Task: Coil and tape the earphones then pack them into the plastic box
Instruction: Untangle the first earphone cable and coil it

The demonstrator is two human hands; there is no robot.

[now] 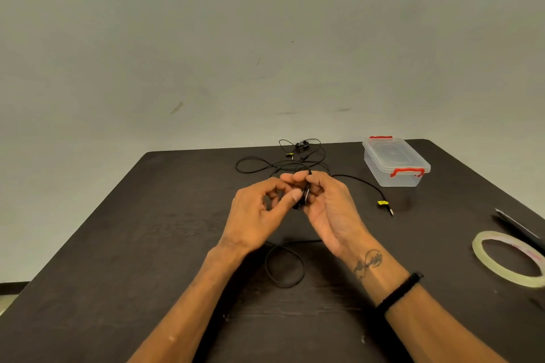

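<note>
Over the middle of the dark table, my left hand [262, 212] and my right hand [327, 206] meet and pinch a black earphone cable [305, 196] between their curled fingers. That cable hangs below the hands in a loop [284, 270] on the table, and its other end runs right to a plug with a yellow tag [383, 203]. A second black earphone set [292, 156] lies tangled at the far edge. The clear plastic box [395, 162], lid on with red clips, stands at the far right. A roll of clear tape [507, 259] lies flat at the right edge.
A dark flat object [519, 225] lies beyond the tape roll at the right edge. The dark table [147, 244] ends against a plain pale wall. A strip of floor shows at the lower left.
</note>
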